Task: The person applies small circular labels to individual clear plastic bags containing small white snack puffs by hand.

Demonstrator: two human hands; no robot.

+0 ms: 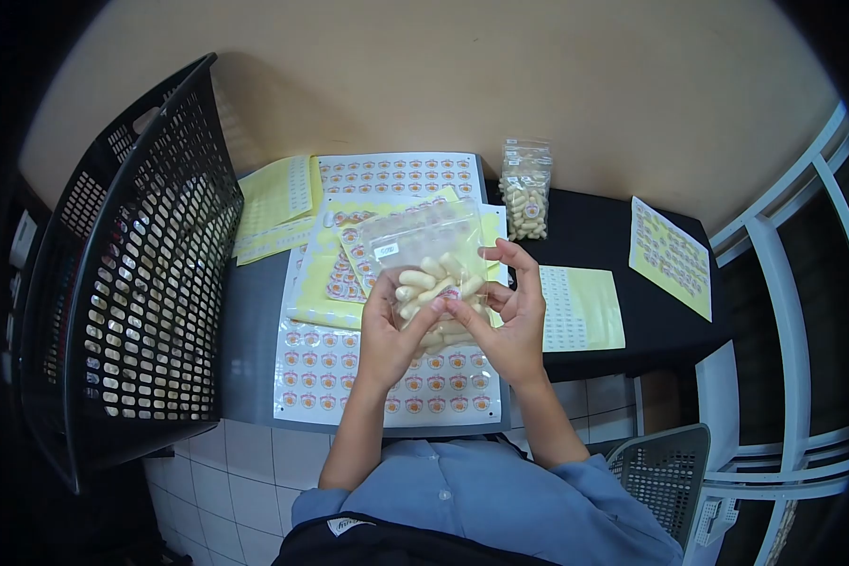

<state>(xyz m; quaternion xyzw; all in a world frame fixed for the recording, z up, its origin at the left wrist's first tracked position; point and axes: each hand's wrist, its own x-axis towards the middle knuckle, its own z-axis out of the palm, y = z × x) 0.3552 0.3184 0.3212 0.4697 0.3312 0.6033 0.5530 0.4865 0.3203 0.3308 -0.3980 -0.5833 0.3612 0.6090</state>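
A clear zip bag point(432, 274) of pale, finger-shaped pieces is held up in front of me, above the sticker sheets. It carries a small white label near its upper left corner. My left hand point(385, 325) grips the bag's left side, with the thumb on the front. From the right, my right hand point(517, 316) grips it too, its thumb pressed beside the other on a small round sticker point(449, 293). The right index finger is raised off the bag. Both hands partly cover the lower bag. Beneath it lies a large sheet of round logo stickers point(325, 373).
A tall black perforated basket point(151, 283) with filled bags stands at the left. Yellow-backed sheets point(278, 203) lie behind. Several filled bags point(525, 193) stand near the wall. Label sheets point(594, 307) and a sticker sheet point(672, 255) lie right, near a grey chair point(665, 472).
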